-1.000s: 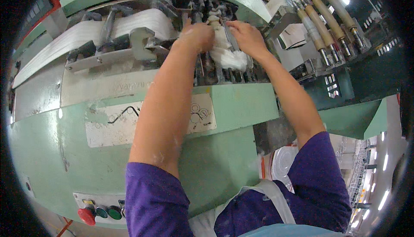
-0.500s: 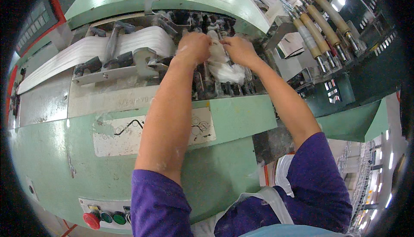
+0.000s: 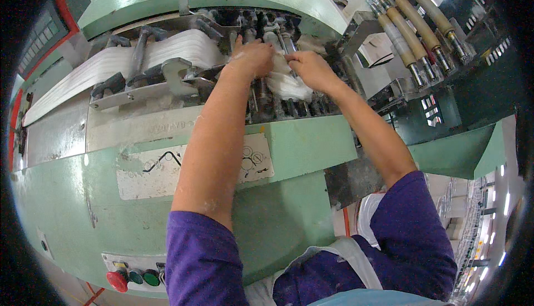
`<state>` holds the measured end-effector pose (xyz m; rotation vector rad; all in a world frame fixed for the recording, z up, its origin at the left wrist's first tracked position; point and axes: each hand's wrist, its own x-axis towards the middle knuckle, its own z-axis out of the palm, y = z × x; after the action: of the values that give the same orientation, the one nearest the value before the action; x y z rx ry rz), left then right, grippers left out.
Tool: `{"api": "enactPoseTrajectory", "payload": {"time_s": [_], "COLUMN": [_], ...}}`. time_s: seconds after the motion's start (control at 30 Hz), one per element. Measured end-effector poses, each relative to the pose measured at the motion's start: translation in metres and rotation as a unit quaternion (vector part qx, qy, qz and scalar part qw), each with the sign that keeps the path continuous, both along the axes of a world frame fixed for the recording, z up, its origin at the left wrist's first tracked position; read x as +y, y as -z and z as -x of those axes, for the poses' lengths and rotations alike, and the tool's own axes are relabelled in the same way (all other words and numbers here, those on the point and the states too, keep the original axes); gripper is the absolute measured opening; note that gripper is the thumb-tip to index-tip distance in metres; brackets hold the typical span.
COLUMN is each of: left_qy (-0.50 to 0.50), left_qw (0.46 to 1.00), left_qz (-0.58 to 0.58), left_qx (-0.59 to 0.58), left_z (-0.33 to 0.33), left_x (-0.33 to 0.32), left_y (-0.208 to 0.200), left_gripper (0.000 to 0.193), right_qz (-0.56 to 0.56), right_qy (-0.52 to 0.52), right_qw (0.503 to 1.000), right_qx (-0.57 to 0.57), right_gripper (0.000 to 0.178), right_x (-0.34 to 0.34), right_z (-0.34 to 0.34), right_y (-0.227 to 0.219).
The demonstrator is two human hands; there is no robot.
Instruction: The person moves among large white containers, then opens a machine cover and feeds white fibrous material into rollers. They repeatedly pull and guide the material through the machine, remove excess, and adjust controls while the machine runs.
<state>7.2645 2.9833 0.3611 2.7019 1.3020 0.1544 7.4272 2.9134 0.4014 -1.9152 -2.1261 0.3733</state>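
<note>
A loose bundle of white fibre [image 3: 290, 86] lies over dark metal rollers [image 3: 264, 97] in the open top of a green machine. My left hand [image 3: 253, 59] is at the bundle's left side, its fingers curled against the fibre and one finger raised toward the far parts. On the other side my right hand [image 3: 312, 70] pinches the bundle's edge between thumb and bent fingers. Both palms are turned down, so part of each grip is hidden. A wide band of white fibre strands [image 3: 192, 50] runs in from the left, under a metal bar [image 3: 142, 50].
A metal bracket [image 3: 178, 75] stands left of my left forearm. Several tan rollers [image 3: 414, 28] rest on a rack at the right. The green front panel [image 3: 300, 147] edges the opening on my side. A red button [image 3: 117, 280] sits low at the left.
The fibre bundle between my hands has shifted and bunched up, uncovering more of the rollers. One left finger has lifted. My right hand has moved slightly nearer to me.
</note>
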Motion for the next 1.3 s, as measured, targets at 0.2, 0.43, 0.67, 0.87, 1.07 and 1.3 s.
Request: {"api": "enactPoseTrajectory", "payload": {"time_s": [0.2,0.43,0.67,0.87,1.07,1.3], "left_qy": [0.007,-0.048,-0.065,-0.092,-0.066,-0.069], "left_qw": [0.999,0.996,0.987,0.981,0.982,0.994], "left_qz": [0.034,-0.035,-0.133,-0.157,-0.154,-0.06], "left_qx": [-0.015,-0.06,-0.063,-0.061,-0.087,-0.067], "left_z": [0.002,0.0,0.003,0.001,0.001,-0.002], "left_x": [-0.002,-0.009,-0.006,-0.008,-0.011,-0.008], "left_y": [-0.002,-0.01,-0.002,-0.003,-0.008,-0.011], "left_gripper": [0.037,0.024,0.017,0.021,0.024,0.024], "right_qz": [0.019,-0.101,-0.103,-0.006,-0.048,-0.135], "right_qy": [-0.031,-0.001,0.016,-0.027,-0.024,0.001], "right_qw": [0.999,0.995,0.992,0.998,0.998,0.991], "right_qx": [0.002,-0.019,-0.07,-0.062,-0.017,-0.013], "right_gripper": [0.031,0.03,0.031,0.031,0.029,0.03], "right_x": [-0.047,-0.023,0.01,-0.03,-0.051,-0.004], "right_z": [0.004,0.008,0.011,0.005,0.005,0.011], "right_y": [-0.016,-0.009,0.007,-0.012,-0.013,0.0]}}
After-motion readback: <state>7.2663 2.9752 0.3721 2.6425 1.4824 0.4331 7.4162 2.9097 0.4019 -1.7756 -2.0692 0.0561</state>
